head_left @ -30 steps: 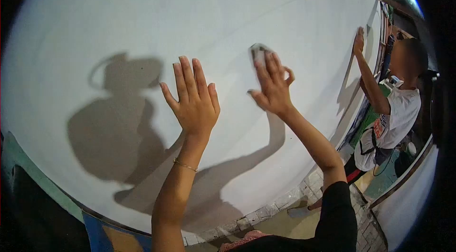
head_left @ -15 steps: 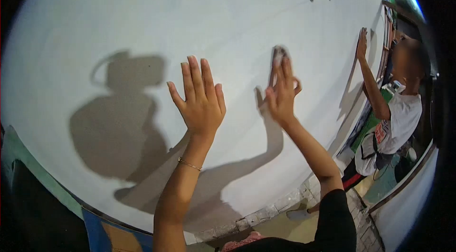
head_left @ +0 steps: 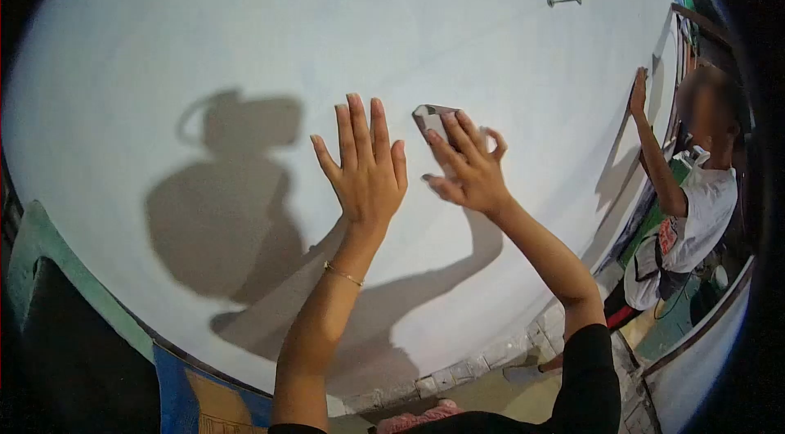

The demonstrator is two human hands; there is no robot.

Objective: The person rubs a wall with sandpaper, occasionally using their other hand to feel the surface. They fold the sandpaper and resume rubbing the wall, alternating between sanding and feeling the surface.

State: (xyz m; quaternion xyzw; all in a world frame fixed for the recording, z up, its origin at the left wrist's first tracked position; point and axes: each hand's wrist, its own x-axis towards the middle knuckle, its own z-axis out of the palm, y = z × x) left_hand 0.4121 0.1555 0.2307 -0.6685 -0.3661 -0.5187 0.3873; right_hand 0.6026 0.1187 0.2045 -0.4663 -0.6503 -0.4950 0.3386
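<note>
My left hand (head_left: 372, 184) lies flat against the white wall (head_left: 458, 41), fingers spread, with nothing under it that I can see. A thin bracelet (head_left: 343, 274) circles that wrist. To its right, my right hand (head_left: 476, 170) presses a small folded sheet that looks like sandpaper (head_left: 430, 117) to the wall with its fingertips. The sheet is pale grey with a dark green patch, and its upper left corner sticks out past the fingers. My right thumb points left, apart from the sheet's visible part.
A metal fitting (head_left: 564, 0) juts from the wall at upper right. Another person (head_left: 695, 205) stands at the right, one hand on the wall. A green chair-like edge (head_left: 86, 270) is at lower left, near a blue and brown panel (head_left: 213, 397). Tiles (head_left: 458, 373) line the wall's foot.
My right hand has swept left and down along the wall with the sheet, closer to my left hand, and the sheet shows more. My left hand stays flat. The view has shifted slightly left.
</note>
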